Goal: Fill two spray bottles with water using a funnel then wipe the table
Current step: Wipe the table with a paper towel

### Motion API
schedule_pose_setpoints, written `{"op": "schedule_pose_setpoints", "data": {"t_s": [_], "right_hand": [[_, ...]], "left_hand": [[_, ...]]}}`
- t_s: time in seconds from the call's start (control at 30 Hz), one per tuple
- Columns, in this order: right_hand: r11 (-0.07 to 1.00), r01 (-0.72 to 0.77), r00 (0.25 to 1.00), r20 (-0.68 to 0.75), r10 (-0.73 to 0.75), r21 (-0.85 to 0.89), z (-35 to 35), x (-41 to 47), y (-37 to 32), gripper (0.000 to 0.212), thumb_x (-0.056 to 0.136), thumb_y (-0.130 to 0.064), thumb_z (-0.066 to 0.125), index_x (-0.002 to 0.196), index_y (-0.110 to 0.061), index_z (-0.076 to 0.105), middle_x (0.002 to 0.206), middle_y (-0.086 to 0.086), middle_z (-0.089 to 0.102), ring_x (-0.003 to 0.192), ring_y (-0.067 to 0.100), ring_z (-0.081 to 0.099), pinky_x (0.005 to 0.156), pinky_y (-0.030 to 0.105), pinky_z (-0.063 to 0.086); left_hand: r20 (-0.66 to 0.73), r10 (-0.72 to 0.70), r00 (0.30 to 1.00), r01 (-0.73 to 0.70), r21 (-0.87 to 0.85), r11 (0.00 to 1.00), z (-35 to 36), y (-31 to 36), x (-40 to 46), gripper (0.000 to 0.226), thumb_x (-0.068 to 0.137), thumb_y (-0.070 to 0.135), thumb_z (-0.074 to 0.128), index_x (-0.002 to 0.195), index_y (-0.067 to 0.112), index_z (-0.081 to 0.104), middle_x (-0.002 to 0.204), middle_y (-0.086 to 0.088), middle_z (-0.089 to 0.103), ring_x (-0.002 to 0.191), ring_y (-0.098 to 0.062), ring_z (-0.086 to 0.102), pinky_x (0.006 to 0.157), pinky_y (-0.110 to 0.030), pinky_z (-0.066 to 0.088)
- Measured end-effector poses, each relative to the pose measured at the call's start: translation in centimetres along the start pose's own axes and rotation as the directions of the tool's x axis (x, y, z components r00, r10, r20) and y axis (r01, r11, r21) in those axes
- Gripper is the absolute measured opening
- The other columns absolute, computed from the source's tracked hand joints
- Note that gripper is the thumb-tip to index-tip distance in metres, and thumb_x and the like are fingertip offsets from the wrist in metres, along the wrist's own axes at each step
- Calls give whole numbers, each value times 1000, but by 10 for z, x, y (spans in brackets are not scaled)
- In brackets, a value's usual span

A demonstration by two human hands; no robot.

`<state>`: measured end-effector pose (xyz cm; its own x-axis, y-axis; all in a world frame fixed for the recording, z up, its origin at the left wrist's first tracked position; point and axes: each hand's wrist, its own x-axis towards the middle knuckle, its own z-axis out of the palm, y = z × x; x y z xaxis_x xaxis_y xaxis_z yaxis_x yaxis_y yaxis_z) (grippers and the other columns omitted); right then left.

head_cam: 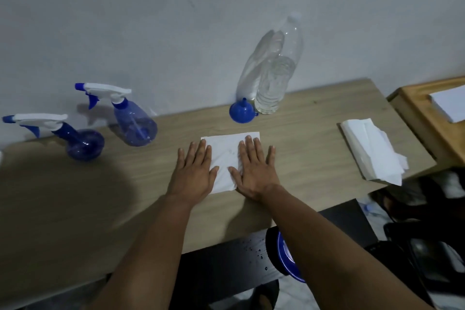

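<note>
White, flat and lightly creased, the paper towel (230, 158) lies on the wooden table (314, 133) right of two blue spray bottles (134, 121). The left hand (193, 171) and right hand (254, 171) press it with fingers spread flat, gripping nothing, fingertips short of its far edge.

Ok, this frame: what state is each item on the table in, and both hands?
Left spray bottle: upright, sprayer head on.
Right spray bottle: upright, sprayer head on.
Funnel: upside down, spout up.
Water bottle: upright, partly full.
Tissue: spread flat.
Tissue stack: untidy pile.
Left hand: open, flat on tissue.
Right hand: open, flat on tissue.
</note>
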<state>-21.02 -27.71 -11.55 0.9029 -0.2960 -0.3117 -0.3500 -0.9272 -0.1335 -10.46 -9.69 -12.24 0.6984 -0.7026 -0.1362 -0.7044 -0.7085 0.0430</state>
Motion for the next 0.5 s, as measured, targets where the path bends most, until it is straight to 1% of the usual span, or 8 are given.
{"op": "schedule_pose_setpoints", "data": {"t_s": [0.1, 0.2, 0.33, 0.5], "right_hand": [[999, -51, 999, -9, 51, 20, 0, -11, 30, 86, 103, -68, 10, 166, -15, -14, 172, 8, -28, 159, 26, -28, 124, 66, -13], [995, -86, 996, -16, 87, 49, 1, -27, 51, 86, 102, -67, 9, 167, -15, -13, 172, 8, -27, 159, 25, -27, 125, 66, -13], [990, -125, 992, -10, 126, 70, 4, -49, 58, 85, 102, -65, 9, 166, -14, -14, 173, 8, -26, 159, 25, -28, 125, 64, -13], [982, -170, 985, -13, 171, 82, 12, -74, 58, 83, 104, -63, 9, 165, -12, -16, 171, 8, -29, 158, 25, -31, 127, 61, -14]], "left_hand": [[8, 30, 1000, -30, -16, 999, 1, 35, 10, 73, 102, 55, 12, 161, 13, 16, 170, -8, 7, 157, -30, 5, 124, -61, 5], [5, 60, 998, -60, -2, 998, 3, 62, 9, 72, 103, 55, 15, 161, 12, 16, 170, -8, 8, 157, -31, 6, 123, -62, 6], [-7, 71, 997, -71, -6, 997, 8, 74, 4, 73, 103, 55, 16, 160, 10, 21, 170, -8, 12, 157, -31, 7, 122, -63, 9], [9, 127, 992, -127, -5, 992, 9, 86, -10, 75, 103, 57, 12, 161, 11, 13, 171, -7, 3, 157, -29, -2, 123, -62, 3]]}}
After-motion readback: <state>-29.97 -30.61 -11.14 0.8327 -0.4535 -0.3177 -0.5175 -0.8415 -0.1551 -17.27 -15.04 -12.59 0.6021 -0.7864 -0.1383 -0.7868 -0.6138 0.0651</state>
